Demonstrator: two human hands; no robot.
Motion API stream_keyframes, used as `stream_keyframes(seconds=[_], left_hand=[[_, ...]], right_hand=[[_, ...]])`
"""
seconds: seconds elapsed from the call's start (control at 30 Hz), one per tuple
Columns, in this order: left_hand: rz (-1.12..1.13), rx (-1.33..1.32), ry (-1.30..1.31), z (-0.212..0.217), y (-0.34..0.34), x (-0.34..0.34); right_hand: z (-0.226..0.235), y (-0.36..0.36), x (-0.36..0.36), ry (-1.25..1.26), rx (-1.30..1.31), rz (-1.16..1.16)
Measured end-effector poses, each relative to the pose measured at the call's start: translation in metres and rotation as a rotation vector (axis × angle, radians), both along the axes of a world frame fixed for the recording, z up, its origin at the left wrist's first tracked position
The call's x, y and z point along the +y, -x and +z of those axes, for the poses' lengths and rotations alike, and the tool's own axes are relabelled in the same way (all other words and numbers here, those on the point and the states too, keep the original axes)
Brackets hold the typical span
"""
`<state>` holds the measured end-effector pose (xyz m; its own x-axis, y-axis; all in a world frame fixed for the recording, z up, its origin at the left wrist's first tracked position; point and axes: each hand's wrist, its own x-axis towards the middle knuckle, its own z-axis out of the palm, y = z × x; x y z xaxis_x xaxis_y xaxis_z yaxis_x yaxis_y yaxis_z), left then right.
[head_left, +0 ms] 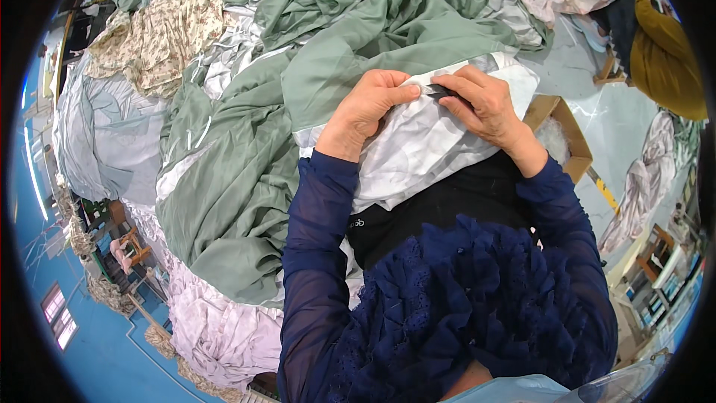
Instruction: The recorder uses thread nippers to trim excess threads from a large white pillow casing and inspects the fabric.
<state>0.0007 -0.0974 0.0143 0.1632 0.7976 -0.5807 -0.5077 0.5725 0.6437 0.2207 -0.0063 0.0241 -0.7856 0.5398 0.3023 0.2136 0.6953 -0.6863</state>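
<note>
My left hand [367, 108] pinches the edge of a white cloth [418, 151] that lies over my lap, where it meets a sage-green sheet [358, 60]. My right hand [483, 104] holds a small dark tool [441, 91], pressed to the same edge between my thumb and fingers. The two hands almost touch, fingertips facing each other. The tool's tip is hidden by my fingers, so its kind is hard to tell. Both my forearms wear sheer navy sleeves.
A big heap of green, grey-white and lilac sheets [224, 179] fills the left and top. A floral cloth [160, 30] lies at the upper left. A cardboard box [563, 130] stands at the right, and a person in a mustard top [664, 60] sits beyond it.
</note>
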Motion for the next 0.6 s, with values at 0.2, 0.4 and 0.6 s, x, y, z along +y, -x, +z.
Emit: stream_keyframes(seconds=[0.2,0.4,0.6], left_hand=[[-0.005,-0.025,-0.002,-0.0001,-0.002,0.0005],[-0.017,-0.036,-0.004,-0.0001,-0.0014,0.0006],[-0.007,-0.057,-0.005,-0.0026,-0.0019,0.0022]], right_hand=[[-0.0008,-0.0005,-0.0007,-0.009,0.004,0.005],[-0.0007,0.0011,-0.0015,-0.024,0.012,0.018],[-0.0047,0.0022,-0.0009,-0.042,0.036,0.022]])
